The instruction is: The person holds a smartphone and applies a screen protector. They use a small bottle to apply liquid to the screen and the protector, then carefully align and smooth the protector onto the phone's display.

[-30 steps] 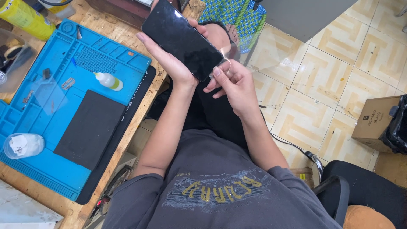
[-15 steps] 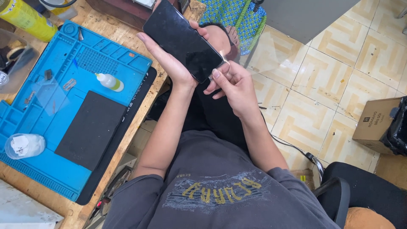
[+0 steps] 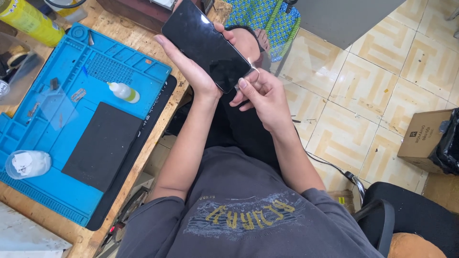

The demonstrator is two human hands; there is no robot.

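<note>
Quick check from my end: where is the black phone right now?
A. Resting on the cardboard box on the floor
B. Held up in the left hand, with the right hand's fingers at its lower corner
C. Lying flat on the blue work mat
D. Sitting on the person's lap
B: the black phone rests in the left hand, lifted off the blue work mat, while the right hand pinches at its lower corner.

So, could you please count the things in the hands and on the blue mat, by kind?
Black phone, held by the left hand, right hand at its lower corner: 1
Small squeeze bottle: 1
Black pad: 1
Clear cup: 1
Blue mat itself: 1
Total: 5
</note>
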